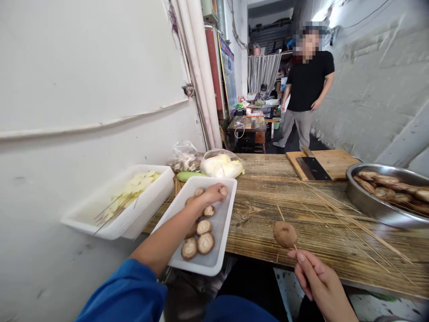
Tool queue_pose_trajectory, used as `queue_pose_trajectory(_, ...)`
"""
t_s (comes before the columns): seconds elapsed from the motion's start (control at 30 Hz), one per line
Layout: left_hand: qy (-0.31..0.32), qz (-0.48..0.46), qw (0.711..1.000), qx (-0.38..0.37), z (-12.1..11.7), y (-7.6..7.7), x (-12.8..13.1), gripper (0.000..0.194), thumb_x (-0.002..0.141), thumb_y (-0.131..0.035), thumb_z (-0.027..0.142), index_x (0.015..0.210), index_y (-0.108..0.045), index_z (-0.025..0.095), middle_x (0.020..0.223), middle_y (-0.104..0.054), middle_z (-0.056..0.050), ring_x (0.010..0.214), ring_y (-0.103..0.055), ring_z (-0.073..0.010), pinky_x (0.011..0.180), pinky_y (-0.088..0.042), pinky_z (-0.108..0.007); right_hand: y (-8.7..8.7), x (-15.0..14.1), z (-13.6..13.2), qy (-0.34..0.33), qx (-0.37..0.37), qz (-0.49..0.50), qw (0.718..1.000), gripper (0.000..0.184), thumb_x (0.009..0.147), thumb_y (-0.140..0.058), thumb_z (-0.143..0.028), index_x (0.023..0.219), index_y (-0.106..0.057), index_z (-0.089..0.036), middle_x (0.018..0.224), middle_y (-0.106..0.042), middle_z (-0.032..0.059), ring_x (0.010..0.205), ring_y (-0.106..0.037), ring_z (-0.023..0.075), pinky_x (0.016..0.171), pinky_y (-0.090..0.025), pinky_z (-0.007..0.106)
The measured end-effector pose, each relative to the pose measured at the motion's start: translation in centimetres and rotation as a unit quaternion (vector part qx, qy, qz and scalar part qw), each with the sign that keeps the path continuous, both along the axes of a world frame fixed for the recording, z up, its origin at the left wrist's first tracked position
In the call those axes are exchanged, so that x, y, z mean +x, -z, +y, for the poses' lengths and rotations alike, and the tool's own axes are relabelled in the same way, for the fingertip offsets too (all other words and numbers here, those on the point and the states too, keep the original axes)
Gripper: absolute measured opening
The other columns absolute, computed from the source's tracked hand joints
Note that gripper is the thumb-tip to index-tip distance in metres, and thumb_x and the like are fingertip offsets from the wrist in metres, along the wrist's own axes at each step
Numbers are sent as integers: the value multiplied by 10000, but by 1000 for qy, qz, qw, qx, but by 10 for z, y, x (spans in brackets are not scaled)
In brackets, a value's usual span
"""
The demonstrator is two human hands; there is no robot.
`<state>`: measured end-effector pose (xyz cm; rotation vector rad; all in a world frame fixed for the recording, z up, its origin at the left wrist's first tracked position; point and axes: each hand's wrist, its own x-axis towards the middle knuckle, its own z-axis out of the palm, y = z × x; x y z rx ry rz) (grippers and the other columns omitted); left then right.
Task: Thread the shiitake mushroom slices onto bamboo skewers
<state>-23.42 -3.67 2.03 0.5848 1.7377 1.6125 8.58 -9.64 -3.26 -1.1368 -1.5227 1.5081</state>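
My right hand (317,277) pinches a thin wooden skewer (280,212) near the table's front edge. One brown mushroom cap (285,234) is threaded on that skewer, just beyond my fingertips. Over the far end of a white plastic tray (214,266), my left hand (213,194) closes its fingers on a small mushroom (223,191). Several more mushrooms (205,243) lie in the tray, some with pale undersides up. My left forearm hides part of them.
Left of the tray, stacked white trays (125,223) hold pale slices and skewers. Behind are a green vegetable (189,175) and bagged cabbage (223,166). Loose skewers (358,228), a cleaver (313,168) on a cutting board (338,161) and a steel bowl (378,212) are rightward. A person (306,85) stands beyond.
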Motion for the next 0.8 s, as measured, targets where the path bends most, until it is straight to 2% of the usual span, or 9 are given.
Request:
queue_pose_trajectory(0.07,53,-100,993,28,-5,-20,-3,114,818,-482,78,799,-590,106,720,-624,-43,856,-606,-174,847,-468,-394,-2,1,-2,12,31,-5,999,406,889,-434,-552,982,-549,-174,495,-421,-77,353,-342,72,380,-274,194)
queue_pose_trajectory(0.13,102,-214,969,69,-15,-40,5,175,855,-419,56,826,-590,75,797,-646,-85,889,-616,-178,829,-487,-363,-6,0,-5,30,78,-13,996,366,917,-408,-505,1012,-545,-180,509,-440,-72,363,-374,80,392,-308,199)
queue_pose_trajectory(0.23,123,-278,946,115,-35,-60,42,128,861,-482,103,871,-609,93,919,-664,-110,932,-626,-176,801,-526,-286,-16,0,-12,18,170,-22,985,306,939,-392,-440,984,-563,-191,509,-449,-64,398,-422,96,431,-351,209)
queue_pose_trajectory(0.3,106,-352,918,148,-47,-62,78,117,862,-496,105,887,-609,94,944,-660,-103,938,-630,-160,786,-540,-245,-22,2,-18,-15,210,-25,977,282,947,-388,-404,951,-578,-197,489,-433,-65,413,-426,103,465,-360,218)
queue_pose_trajectory(0.4,85,-494,854,137,-55,-52,128,174,900,-438,133,864,-597,73,887,-644,-104,839,-648,-140,701,-562,-223,-27,11,-29,-58,202,-30,977,279,965,-351,-368,958,-576,-201,457,-397,-77,402,-392,102,478,-342,223)
queue_pose_trajectory(0.47,88,-533,836,102,-52,-40,151,205,915,-419,165,848,-589,71,848,-630,-103,748,-641,-121,635,-561,-209,-25,21,-35,-75,184,-33,979,285,969,-338,-366,953,-568,-200,473,-365,-79,411,-364,97,465,-316,219)
queue_pose_trajectory(0.57,99,-509,850,95,-42,-25,172,161,896,-469,181,857,-589,81,848,-624,-102,728,-633,-123,624,-559,-218,-17,37,-39,-54,169,-44,983,281,962,-355,-383,926,-561,-196,536,-313,-70,454,-329,97,451,-274,216)
queue_pose_trajectory(0.7,127,-438,883,111,-30,-10,189,86,851,-518,89,876,-599,78,938,-627,-120,848,-637,-157,705,-557,-234,-6,48,-41,-13,137,-36,990,296,964,-349,-402,916,-547,-187,549,-284,-73,461,-299,93,444,-244,216)
queue_pose_trajectory(0.8,134,-452,874,114,-20,2,196,116,855,-487,62,823,-596,87,853,-611,-80,805,-624,-135,721,-547,-229,-4,50,-40,16,104,-4,994,334,965,-333,-434,908,-539,-177,525,-277,-81,449,-288,89,434,-228,213)
